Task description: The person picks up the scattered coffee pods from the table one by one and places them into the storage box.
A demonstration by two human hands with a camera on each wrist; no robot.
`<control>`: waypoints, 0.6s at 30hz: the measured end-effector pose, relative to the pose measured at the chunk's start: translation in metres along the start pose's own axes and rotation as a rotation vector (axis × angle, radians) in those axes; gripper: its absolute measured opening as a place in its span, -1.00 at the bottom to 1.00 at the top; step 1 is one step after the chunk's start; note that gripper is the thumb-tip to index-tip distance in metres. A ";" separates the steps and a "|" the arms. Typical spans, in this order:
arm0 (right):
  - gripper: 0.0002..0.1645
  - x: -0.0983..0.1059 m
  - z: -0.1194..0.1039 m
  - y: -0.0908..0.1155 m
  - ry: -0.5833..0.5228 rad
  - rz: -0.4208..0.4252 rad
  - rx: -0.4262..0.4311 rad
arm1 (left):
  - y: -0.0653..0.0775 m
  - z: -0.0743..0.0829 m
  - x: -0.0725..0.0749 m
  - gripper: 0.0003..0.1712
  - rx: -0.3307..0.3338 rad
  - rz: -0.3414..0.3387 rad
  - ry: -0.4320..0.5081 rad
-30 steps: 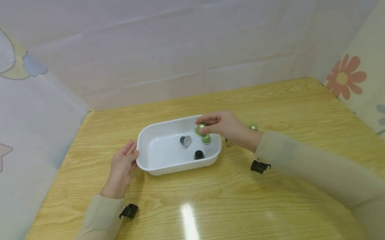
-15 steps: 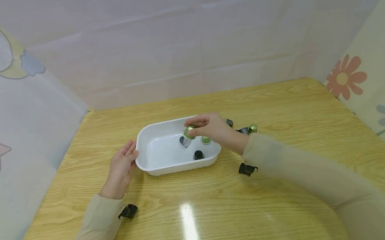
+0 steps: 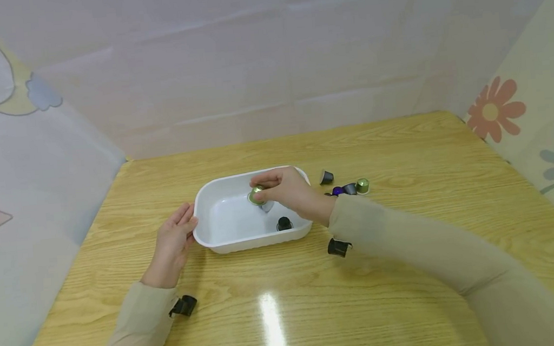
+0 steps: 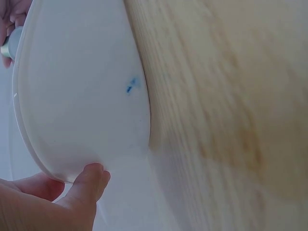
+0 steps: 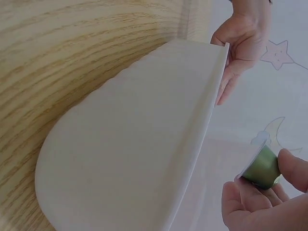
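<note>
My right hand pinches a green coffee capsule between thumb and fingers, over the inside of a white oblong tub. In the right wrist view the held capsule is tilted, its pale lid facing the tub. My left hand grips the tub's left end, thumb and fingers on either side of the rim, as the left wrist view shows. Inside the tub, a black capsule stands near the front right. The silver lid of another capsule shows under the held one, partly covered. My right hand hides the tub's right part.
Right of the tub, several capsules lie on the wooden table: a grey one, a purple one, a dark one and a green one. Printed cloth walls enclose the table's back and sides.
My right hand has moved left over the tub with the green capsule, uncovering the capsules on the table to the right. My left hand keeps its hold on the tub's end.
</note>
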State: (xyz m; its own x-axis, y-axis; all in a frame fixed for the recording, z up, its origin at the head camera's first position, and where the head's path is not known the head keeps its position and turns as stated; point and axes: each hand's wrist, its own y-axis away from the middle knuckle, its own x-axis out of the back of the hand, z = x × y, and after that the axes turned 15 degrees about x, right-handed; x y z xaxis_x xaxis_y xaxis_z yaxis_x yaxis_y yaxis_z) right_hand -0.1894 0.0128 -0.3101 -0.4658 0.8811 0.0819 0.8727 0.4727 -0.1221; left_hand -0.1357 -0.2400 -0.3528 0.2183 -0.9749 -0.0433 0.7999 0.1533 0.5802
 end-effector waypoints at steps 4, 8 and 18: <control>-0.52 -0.006 0.004 -0.003 0.005 0.002 0.004 | 0.000 -0.001 0.001 -0.31 -0.003 0.001 -0.008; -0.51 -0.012 0.009 -0.005 0.016 -0.003 0.000 | -0.001 -0.001 0.001 -0.31 -0.002 -0.003 -0.006; -0.51 -0.027 0.014 -0.008 0.007 0.008 -0.041 | 0.002 0.000 0.002 -0.31 -0.001 -0.001 -0.006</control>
State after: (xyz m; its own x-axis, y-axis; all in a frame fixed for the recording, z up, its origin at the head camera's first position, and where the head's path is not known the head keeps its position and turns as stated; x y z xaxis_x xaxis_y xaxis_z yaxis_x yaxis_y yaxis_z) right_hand -0.1857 -0.0140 -0.3248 -0.4581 0.8845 0.0885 0.8816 0.4648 -0.0822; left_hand -0.1340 -0.2413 -0.3522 0.2139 -0.9761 -0.0392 0.8007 0.1523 0.5793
